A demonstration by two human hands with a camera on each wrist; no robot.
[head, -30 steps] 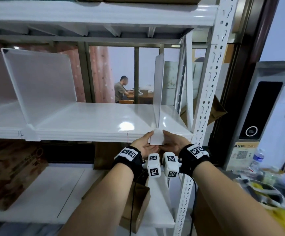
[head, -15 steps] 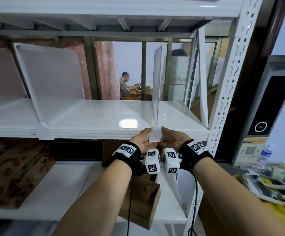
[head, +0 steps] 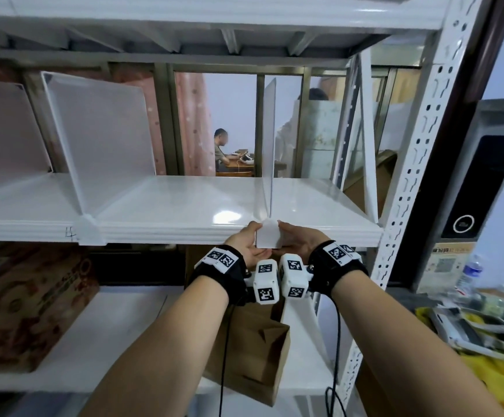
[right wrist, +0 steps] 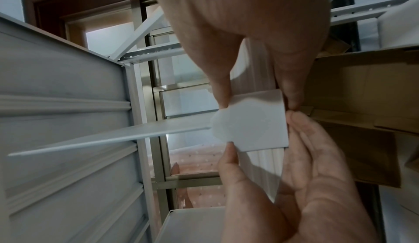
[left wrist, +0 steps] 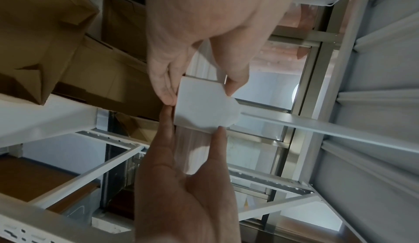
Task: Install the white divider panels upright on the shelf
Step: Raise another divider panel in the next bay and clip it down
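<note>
Hands (head: pixel 252 240) (head: pixel 297 240) around upright divider panel's clip (head: pixel 268 234).

The white shelf (head: pixel 166 206) carries upright divider panels: two at nine o'clock (head: pixel 100 139), one edge-on at center (head: pixel 268 145).

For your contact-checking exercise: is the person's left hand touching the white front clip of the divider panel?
Touching. In the left wrist view, the left hand has its thumb and fingertips against the front clip edges; no gap shows.

left hand (head: pixel 252 242): thumb and fingers pinching | right hand (head: pixel 297 240): mirrored pinch | forearms raised, wrists close
</note>
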